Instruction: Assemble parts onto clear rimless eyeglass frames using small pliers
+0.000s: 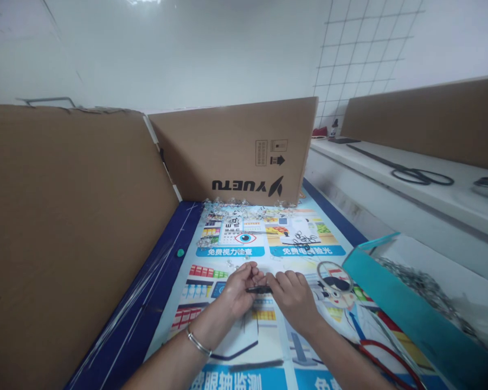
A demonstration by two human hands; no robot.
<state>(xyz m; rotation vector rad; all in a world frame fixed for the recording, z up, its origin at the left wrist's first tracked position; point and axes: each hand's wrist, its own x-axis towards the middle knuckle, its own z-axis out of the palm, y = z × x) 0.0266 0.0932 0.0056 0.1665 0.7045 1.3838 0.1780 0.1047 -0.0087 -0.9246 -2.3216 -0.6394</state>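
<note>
Worktop (pixel 174 233): deep blue along left and right edges, white lines and streaks running down the left strip. Printed poster (pixel 274 264) laid over the middle, colourful panels, blue caption bars with white lettering. Cardboard panels (pixel 228 146) stand along left and far edges. Small clear pieces (pixel 248 210) heaped toward the far edge, near the panel's foot; a few strays scattered nearer the centre. Cluster of small black loops (pixel 305 241) right of centre, far half. Green dot (pixel 180 253) on the left strip. Teal box (pixel 374 276) at the right edge. Red-handled tool (pixel 384 345) toward the near right corner, partly hidden.
</note>
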